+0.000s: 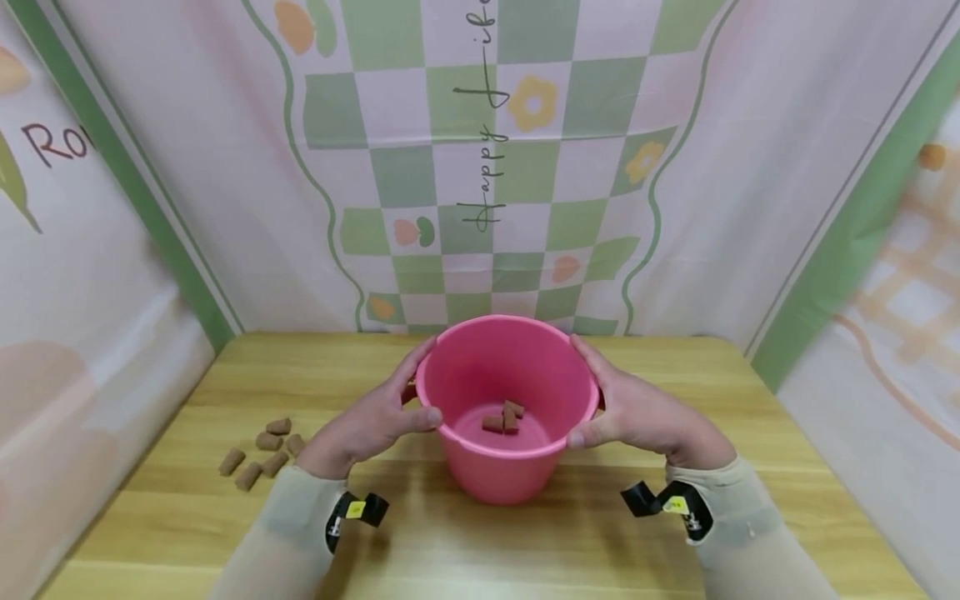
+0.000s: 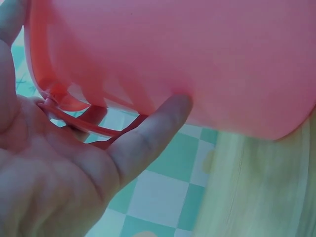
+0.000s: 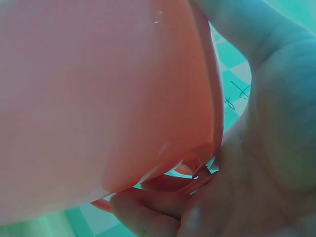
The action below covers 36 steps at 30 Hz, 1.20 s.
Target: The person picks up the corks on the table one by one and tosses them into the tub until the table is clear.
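Bucket (image 1: 504, 479), left fingers (image 2: 150, 138) and right fingers (image 3: 143, 210) clamped on it, brown pieces (image 1: 511, 419) inside, head view only

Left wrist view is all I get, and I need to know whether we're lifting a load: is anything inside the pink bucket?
Observer: Yes. The head view shows small brown pieces on the floor of the pink bucket.
Operator: Is anything holding its other side?
Observer: The person's right hand grips the pink bucket there.
Operator: Anything lying outside it?
Observer: Yes, loose brown pieces lie on the wooden table, to the left of the pink bucket.
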Tool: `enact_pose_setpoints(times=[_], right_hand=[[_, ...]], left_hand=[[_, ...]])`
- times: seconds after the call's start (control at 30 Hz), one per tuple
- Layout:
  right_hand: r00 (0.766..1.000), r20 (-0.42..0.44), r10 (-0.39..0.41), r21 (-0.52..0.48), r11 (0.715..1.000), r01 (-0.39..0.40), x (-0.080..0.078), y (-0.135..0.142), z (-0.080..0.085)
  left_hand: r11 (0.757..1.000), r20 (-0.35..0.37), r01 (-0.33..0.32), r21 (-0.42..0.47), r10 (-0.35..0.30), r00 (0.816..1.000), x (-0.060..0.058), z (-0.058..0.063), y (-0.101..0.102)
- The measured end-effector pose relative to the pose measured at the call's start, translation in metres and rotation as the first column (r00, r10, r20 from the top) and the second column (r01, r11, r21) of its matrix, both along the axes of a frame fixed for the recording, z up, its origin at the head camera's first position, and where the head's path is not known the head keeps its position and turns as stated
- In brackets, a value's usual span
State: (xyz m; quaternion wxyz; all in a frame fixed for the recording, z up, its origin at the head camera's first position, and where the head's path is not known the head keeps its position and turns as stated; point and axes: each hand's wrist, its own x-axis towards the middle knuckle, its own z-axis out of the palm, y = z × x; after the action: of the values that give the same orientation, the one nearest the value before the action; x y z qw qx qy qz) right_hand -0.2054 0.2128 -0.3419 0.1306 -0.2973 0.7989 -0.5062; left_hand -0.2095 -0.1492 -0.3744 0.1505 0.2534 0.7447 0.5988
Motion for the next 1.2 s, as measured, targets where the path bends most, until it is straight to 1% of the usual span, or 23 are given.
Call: enact_pose_setpoints(times=[0.2, 0.27, 0.37, 0.53, 0.7, 0.87, 1.03, 1.1, 1.2], right_hand=[[1.000, 0.015, -0.025, 0.020, 1.000, 0.025, 0.001, 0.001, 0.000], [0.999, 0.026, -0.034, 0.019, 0.999, 0.033, 0.002, 0.001, 0.001], [0.999, 0.041, -0.023, -0.001, 1.000, 0.023, 0.002, 0.001, 0.000], [0.999, 0.052, -0.004, -0.028, 1.000, 0.005, 0.002, 0.001, -0.001], [0.998, 0.046, -0.037, -0.006, 0.999, 0.037, 0.002, 0.003, -0.002], [0.997, 0.050, -0.052, 0.004, 0.999, 0.052, 0.003, 0.003, -0.002], [0.996, 0.059, -0.062, 0.008, 0.998, 0.062, 0.003, 0.001, -0.001], [0.996, 0.071, -0.060, -0.001, 0.998, 0.060, 0.004, 0.000, 0.000], [0.995, 0.080, -0.059, -0.007, 0.998, 0.060, 0.004, 0.000, 0.000]], left_hand=[[1.000, -0.018, -0.005, -0.029, 0.005, 1.000, -0.001, 0.002, 0.000], [1.000, -0.027, 0.000, -0.027, -0.001, 1.000, -0.002, 0.001, 0.000], [1.000, -0.035, 0.015, -0.013, -0.016, 0.999, -0.004, 0.001, 0.000], [1.000, -0.030, 0.009, -0.013, -0.009, 1.000, -0.003, 0.001, 0.000], [1.000, -0.032, 0.005, -0.018, -0.005, 0.999, -0.002, 0.004, 0.001], [1.000, -0.004, 0.000, -0.019, -0.001, 1.000, -0.001, 0.005, 0.001], [0.998, 0.002, -0.045, -0.047, 0.045, 0.999, 0.003, 0.008, 0.000], [0.995, -0.011, -0.071, -0.071, 0.071, 0.997, 0.005, 0.009, -0.001], [0.990, -0.044, -0.096, -0.103, 0.092, 0.995, 0.009, 0.010, -0.001]])
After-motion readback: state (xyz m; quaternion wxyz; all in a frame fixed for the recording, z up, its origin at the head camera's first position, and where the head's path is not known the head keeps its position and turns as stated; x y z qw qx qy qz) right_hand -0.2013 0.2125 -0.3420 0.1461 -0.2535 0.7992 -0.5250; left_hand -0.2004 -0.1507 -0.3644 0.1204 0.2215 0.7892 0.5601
